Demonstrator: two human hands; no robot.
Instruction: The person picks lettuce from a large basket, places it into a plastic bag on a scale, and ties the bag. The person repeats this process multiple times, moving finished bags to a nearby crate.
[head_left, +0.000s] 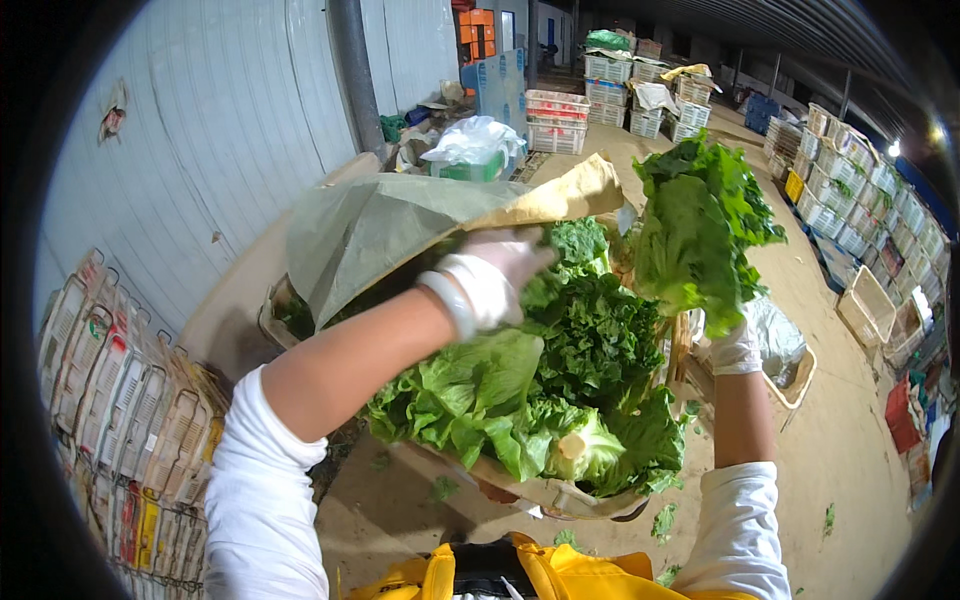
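Note:
My left hand (499, 277), in a pale glove and slightly blurred, reaches over the leafy lettuce in a crate, under the edge of a grey-and-tan sheet (397, 225). Whether its fingers grip anything cannot be told. At the right, my gloved right hand (736, 341) holds up a head of green lettuce (686, 240) by its lower end, leaves upward. Between my hands, the plastic crate (551, 495) is heaped with lettuce heads (600, 330). One head (572, 446) at the near edge shows its cut stem end.
Stacked crates (120, 390) stand at the left beside a pale panel wall (202, 142). Behind are a bagged green crate (476, 154) and red-and-white crates (557, 124). A crate with clear plastic film (780, 345) lies at the right. More crate stacks (855, 180) line the far right; leaf scraps (664, 521) dot the floor.

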